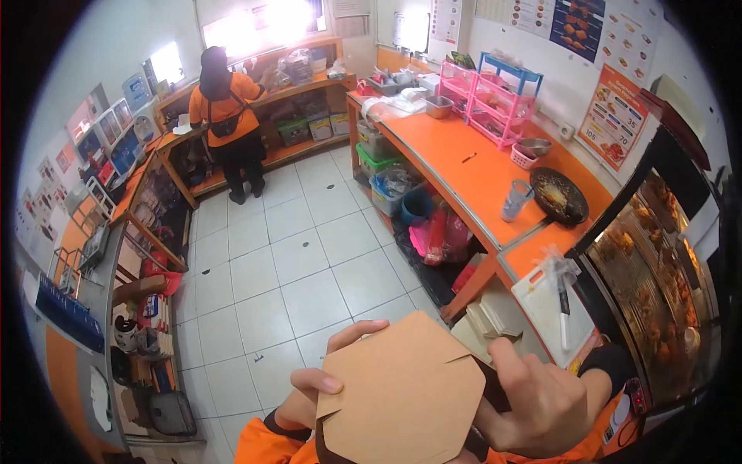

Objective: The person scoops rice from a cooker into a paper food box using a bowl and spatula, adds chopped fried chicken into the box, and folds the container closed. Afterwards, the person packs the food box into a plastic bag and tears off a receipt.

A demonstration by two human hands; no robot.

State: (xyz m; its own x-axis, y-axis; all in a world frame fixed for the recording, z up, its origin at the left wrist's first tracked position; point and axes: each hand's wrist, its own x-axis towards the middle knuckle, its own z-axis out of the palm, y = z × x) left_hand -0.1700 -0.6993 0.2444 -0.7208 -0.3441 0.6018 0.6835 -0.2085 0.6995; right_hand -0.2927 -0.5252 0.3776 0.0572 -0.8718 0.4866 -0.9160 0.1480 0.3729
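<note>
A brown cardboard food box [402, 387] with a many-sided flat top and slits near its edges is in front of my body. My left hand [317, 380] grips its left side, with the thumb and a finger showing over the edge. At the right side, my right hand [535, 398] has its fingers bent against the box's edge; some fingertips are hidden behind the box. Just beyond my right hand lie a white cutting board [533, 298] and a knife [564, 309], partly under clear plastic. Flat pale cartons [495, 309] are stacked on a shelf below.
A glass display case [649, 271] with fried food stands close on the right. The orange counter [440, 151] holds a dark pan [558, 197], a clear cup [515, 201] and pink racks [502, 108]. A co-worker [228, 116] stands at the far counter. Tiled floor [286, 255] lies between.
</note>
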